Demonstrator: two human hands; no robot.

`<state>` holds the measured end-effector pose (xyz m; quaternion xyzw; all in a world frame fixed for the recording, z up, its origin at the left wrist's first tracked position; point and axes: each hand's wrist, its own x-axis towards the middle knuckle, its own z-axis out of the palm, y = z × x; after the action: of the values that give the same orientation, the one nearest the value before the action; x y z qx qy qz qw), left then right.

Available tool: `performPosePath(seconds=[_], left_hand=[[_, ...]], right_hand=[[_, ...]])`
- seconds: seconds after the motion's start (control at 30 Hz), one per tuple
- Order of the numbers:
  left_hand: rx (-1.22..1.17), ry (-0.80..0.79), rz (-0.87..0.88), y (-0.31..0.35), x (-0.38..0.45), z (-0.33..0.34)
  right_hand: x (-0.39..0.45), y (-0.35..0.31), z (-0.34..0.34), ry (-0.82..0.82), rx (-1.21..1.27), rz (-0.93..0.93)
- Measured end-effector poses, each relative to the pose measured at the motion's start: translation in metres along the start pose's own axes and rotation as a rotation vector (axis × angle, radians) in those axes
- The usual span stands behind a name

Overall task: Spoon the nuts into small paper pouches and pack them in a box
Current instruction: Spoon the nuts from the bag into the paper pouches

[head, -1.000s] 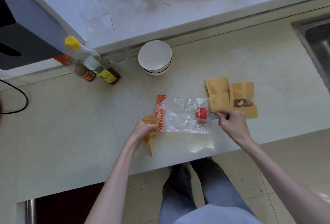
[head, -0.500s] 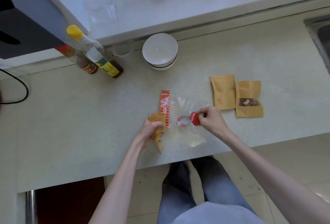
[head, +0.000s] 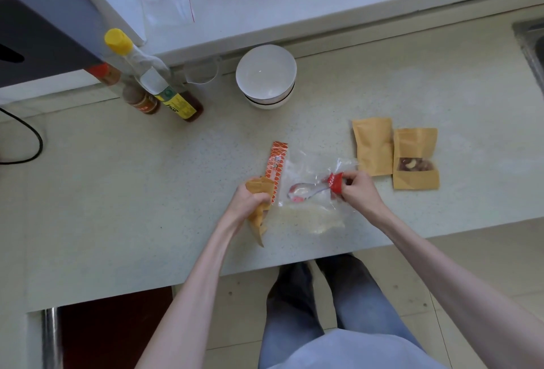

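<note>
My left hand point(head: 248, 202) grips a small brown paper pouch point(head: 258, 221) that hangs down past the wrist. Just right of it lies a clear plastic bag point(head: 309, 209) with an orange strip point(head: 276, 170) along its left edge. My right hand point(head: 357, 190) pinches the handle of a spoon point(head: 303, 190) through the bag's red-labelled corner point(head: 335, 181); the spoon's bowl points left inside the bag. Two more brown pouches lie flat to the right: a plain one point(head: 373, 146) and a windowed one point(head: 415, 159) showing nuts.
A white bowl stack point(head: 265, 77) stands at the back of the counter point(head: 117, 192), with several sauce bottles point(head: 173, 97) to its left. A raised white shelf point(head: 294, 0) runs behind, a sink edge point(head: 530, 44) at far right. The counter's front edge is near my hands.
My right hand moved left from beside the pouches to the middle of the bag. The spoon went deeper into the bag and the bag crumpled. My left hand kept its pouch.
</note>
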<state>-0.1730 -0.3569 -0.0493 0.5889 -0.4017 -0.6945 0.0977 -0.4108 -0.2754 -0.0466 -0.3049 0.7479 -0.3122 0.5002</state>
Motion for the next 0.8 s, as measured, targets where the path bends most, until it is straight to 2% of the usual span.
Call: performPosePath(seconds=[0.07, 0.17, 0.33, 0.5, 0.8], left_hand=[[0.007, -0.023, -0.008, 0.003, 0.001, 0.004], [-0.017, -0.024, -0.025, 0.003, 0.003, 0.003], [-0.150, -0.009, -0.031, -0.008, 0.005, -0.006], [-0.217, -0.065, -0.037, -0.012, 0.004, -0.007], [-0.323, -0.097, -0.042, -0.017, 0.005, -0.001]], right_hand=[[0.000, -0.002, 0.007, -0.043, 0.008, -0.023], [0.004, -0.004, 0.014, -0.004, -0.042, -0.079], [0.009, -0.011, 0.017, -0.002, -0.162, -0.162], [0.010, -0.015, 0.026, -0.043, -0.212, -0.224], [0.015, 0.002, 0.023, -0.066, 0.069, 0.024]])
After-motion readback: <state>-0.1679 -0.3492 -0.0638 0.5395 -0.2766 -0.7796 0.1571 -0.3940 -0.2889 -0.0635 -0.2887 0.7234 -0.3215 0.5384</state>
